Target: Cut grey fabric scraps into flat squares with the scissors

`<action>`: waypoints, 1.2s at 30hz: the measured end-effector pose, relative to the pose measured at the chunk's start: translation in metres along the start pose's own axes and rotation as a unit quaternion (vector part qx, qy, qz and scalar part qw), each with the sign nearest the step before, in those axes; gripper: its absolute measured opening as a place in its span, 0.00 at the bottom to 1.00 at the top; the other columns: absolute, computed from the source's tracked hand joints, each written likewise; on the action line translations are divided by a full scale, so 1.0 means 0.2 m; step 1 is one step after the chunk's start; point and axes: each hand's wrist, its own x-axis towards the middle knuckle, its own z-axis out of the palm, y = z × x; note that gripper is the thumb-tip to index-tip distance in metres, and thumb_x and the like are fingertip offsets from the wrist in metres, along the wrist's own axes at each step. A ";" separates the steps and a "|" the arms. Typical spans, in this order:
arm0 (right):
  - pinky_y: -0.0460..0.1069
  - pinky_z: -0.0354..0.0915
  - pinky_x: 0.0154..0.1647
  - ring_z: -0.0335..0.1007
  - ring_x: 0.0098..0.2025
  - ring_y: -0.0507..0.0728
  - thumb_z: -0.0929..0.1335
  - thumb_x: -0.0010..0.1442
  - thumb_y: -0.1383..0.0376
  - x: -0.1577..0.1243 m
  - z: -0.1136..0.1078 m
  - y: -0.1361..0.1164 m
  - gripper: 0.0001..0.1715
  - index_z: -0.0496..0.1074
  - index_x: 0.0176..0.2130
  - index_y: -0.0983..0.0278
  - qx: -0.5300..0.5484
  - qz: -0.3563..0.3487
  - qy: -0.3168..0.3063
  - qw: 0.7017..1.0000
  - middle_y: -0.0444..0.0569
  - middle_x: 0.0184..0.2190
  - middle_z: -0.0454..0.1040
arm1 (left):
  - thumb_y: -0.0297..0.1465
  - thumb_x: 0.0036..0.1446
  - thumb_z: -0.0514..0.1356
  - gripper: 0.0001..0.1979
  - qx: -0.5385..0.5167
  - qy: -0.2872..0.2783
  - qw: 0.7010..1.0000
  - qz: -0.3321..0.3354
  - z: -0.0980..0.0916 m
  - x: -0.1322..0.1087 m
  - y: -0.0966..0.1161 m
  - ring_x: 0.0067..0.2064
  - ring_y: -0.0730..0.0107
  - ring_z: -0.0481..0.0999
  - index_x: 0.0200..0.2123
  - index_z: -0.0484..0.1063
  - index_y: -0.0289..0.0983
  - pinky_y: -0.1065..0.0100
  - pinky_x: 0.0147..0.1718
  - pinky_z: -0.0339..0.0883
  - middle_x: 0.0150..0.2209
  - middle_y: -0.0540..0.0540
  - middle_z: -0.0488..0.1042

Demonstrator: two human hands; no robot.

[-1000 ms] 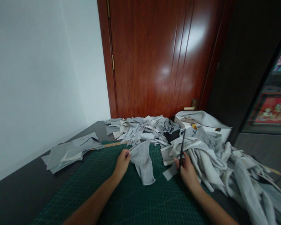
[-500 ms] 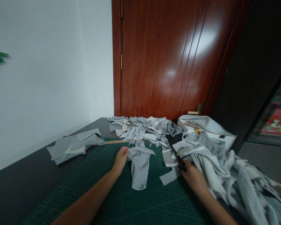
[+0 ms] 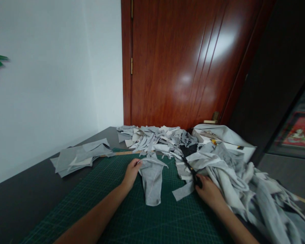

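Grey cloth (image 3: 151, 179) lies on our green mat (image 3: 132, 217), and our left hand (image 3: 131, 173) pinches its upper left edge. Our right hand (image 3: 208, 191) is clenched around black scissors (image 3: 190, 169), blades pointing up and away over a small scrap (image 3: 183, 191). Cut strips (image 3: 155, 139) heap along the counter (image 3: 20, 200) behind; a bigger pile (image 3: 244, 183) sits right.

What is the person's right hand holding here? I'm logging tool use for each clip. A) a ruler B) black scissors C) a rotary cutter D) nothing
B: the right hand grips the handles of black scissors, whose blades point up and away toward the grey fabric heap, while the left hand pinches the top edge of a grey fabric piece on the green cutting mat.
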 end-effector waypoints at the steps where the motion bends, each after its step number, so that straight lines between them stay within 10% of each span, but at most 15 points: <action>1: 0.56 0.67 0.50 0.75 0.46 0.66 0.65 0.53 0.72 0.00 -0.01 -0.01 0.27 0.71 0.53 0.73 -0.002 -0.005 0.009 1.000 0.64 0.47 0.75 | 0.42 0.47 0.59 0.13 -0.015 0.005 1.000 -0.003 0.01 -0.01 0.01 0.32 0.64 0.71 0.26 0.70 0.37 0.67 0.33 0.64 0.25 0.51 0.70; 6: 0.60 0.63 0.57 0.67 0.54 0.67 0.65 0.58 0.67 -0.07 -0.05 -0.16 0.24 0.69 0.54 0.68 0.074 -0.129 0.102 0.984 0.61 0.50 0.71 | 0.42 0.48 0.60 0.13 -0.115 -0.059 0.991 -0.044 0.09 -0.11 0.10 0.28 0.70 0.68 0.30 0.68 0.37 0.71 0.27 0.61 0.25 0.53 0.67; 11: 0.58 0.63 0.58 0.65 0.56 0.64 0.70 0.57 0.59 -0.20 -0.06 -0.40 0.34 0.62 0.61 0.61 0.189 -0.194 0.023 0.962 0.56 0.53 0.69 | 0.39 0.51 0.60 0.10 -0.080 -0.169 0.982 -0.012 0.22 -0.25 0.22 0.31 0.68 0.68 0.29 0.68 0.37 0.70 0.31 0.61 0.27 0.51 0.68; 17: 0.54 0.66 0.46 0.71 0.42 0.61 0.60 0.65 0.64 -0.20 -0.07 -0.43 0.11 0.70 0.37 0.62 0.243 -0.160 0.021 0.956 0.52 0.36 0.74 | 0.32 0.45 0.62 0.09 -0.054 -0.268 0.962 0.021 0.26 -0.31 0.24 0.32 0.68 0.68 0.30 0.66 0.38 0.70 0.32 0.60 0.28 0.52 0.67; 22: 0.50 0.65 0.43 0.72 0.38 0.59 0.57 0.68 0.57 -0.19 -0.09 -0.41 0.16 0.67 0.36 0.60 0.343 -0.083 0.038 0.935 0.50 0.33 0.74 | 0.24 0.42 0.58 0.11 0.040 -0.239 0.969 0.054 0.25 -0.30 0.20 0.34 0.67 0.68 0.33 0.69 0.38 0.71 0.34 0.60 0.29 0.51 0.67; 30: 0.52 0.63 0.47 0.70 0.43 0.60 0.63 0.60 0.66 -0.23 -0.06 -0.46 0.08 0.71 0.38 0.62 0.288 -0.159 -0.025 0.944 0.51 0.38 0.74 | 0.23 0.44 0.56 0.13 0.056 -0.257 0.960 0.090 0.28 -0.37 0.24 0.31 0.69 0.66 0.35 0.69 0.39 0.70 0.31 0.59 0.28 0.52 0.64; 36: 0.46 0.60 0.32 0.63 0.30 0.55 0.63 0.60 0.56 -0.18 -0.10 -0.43 0.12 0.66 0.31 0.61 0.478 -0.051 -0.006 0.877 0.43 0.26 0.66 | 0.17 0.37 0.51 0.24 0.193 -0.240 0.938 0.159 0.22 -0.31 0.19 0.34 0.68 0.67 0.39 0.70 0.39 0.69 0.34 0.60 0.33 0.51 0.65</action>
